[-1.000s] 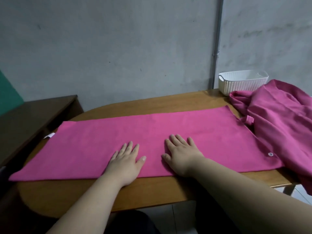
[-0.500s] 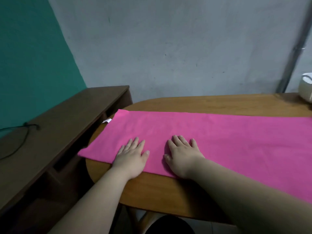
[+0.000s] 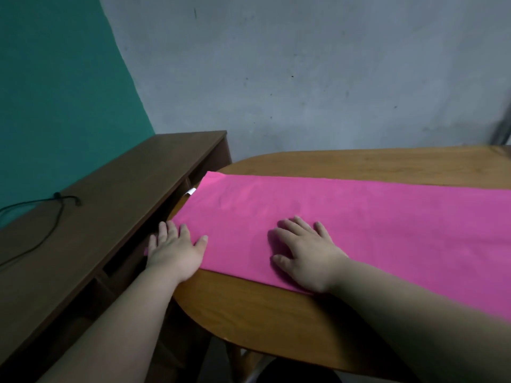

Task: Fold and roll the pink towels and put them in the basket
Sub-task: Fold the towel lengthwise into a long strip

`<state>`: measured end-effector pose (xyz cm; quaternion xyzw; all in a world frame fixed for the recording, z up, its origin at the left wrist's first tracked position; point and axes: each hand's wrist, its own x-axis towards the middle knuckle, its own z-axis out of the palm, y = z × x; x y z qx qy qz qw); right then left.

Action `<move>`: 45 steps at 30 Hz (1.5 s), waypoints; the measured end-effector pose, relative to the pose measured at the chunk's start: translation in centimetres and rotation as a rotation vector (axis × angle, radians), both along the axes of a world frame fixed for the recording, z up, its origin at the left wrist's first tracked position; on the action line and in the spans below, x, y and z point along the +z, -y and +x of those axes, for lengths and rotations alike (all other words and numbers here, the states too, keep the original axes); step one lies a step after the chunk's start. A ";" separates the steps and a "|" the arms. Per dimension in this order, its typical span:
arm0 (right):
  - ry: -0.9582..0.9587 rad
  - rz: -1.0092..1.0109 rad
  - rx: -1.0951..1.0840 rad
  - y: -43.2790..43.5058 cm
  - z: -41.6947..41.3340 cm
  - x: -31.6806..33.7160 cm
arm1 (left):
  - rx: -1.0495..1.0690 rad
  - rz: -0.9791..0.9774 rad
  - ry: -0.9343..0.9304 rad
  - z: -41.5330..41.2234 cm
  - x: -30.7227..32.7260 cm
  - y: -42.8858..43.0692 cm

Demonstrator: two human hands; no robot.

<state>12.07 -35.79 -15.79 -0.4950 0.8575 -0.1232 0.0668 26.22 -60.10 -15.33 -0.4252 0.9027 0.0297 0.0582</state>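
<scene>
Both hands are flat, palms down, holding nothing. The left hand (image 3: 175, 250) presses on the near left corner of the pink towel (image 3: 359, 217), and the right hand (image 3: 307, 252) lies further along it with its fingers a bit spread.

The towel lies along the tabletop (image 3: 276, 313) as a long strip that runs out of shot to the right, with a white tag (image 3: 190, 192) poking out at the left end. I'd say the lengthwise fold is done and this is just smoothing. No roll has been started, and the basket isn't in view.

The tabletop is brown wood with a rounded end. Just to its left there's a low wooden shelf unit (image 3: 110, 203) with a black cable (image 3: 41, 217) on top. Behind that there's a teal wall (image 3: 55, 78) on the left and a grey wall (image 3: 304, 78).
</scene>
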 end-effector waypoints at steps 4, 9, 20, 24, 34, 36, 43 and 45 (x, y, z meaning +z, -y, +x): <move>0.036 -0.080 -0.043 -6.2 -0.3 -0.2 | -0.353 0.061 -0.103 -0.6 -0.4 -7.6; -0.042 -0.096 -0.235 -18.1 -0.4 -0.3 | -0.705 0.090 -0.107 -2.2 -1.1 -19.4; -0.137 0.026 -0.424 -33.2 1.8 -0.5 | -0.766 0.010 -0.035 0.5 -1.3 -24.3; -0.125 0.122 -0.398 -34.7 3.3 -0.7 | -0.740 0.015 -0.031 1.3 -1.0 -24.7; -0.337 0.018 -0.391 -36.1 4.9 -2.6 | -0.722 -0.174 -0.123 4.1 -2.3 -26.4; -0.446 -0.044 -0.397 -36.5 5.1 -3.6 | -0.710 -0.205 -0.225 4.9 -3.1 -26.4; -0.547 -0.208 -0.436 -37.9 6.4 -3.7 | -0.732 -0.318 -0.481 6.4 -4.6 -25.7; -0.539 -0.190 -0.464 -38.0 6.8 -3.4 | -0.729 -0.369 -0.538 6.6 -4.8 -25.6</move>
